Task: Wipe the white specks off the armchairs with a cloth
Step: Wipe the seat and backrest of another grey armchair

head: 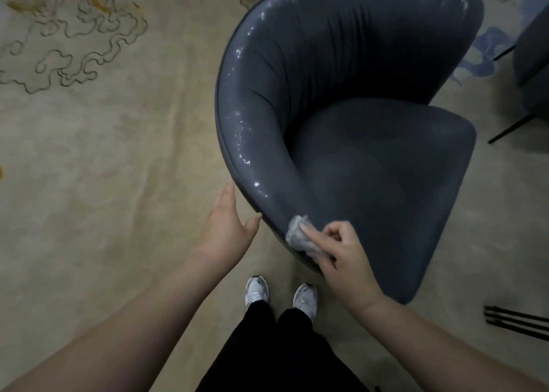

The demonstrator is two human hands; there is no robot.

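A dark blue-grey armchair with a curved back stands in front of me. White specks run along the top of its rim, from the near left arm round to the far back. My right hand holds a small grey cloth against the near end of the rim, with the index finger stretched over it. My left hand is spread with straight fingers beside the outer side of the rim, its fingertips at the chair's edge.
A beige carpet with a line pattern covers the floor. A second dark armchair with thin black legs stands at the right edge. Black rods lie at the lower right. My white shoes stand just below the chair.
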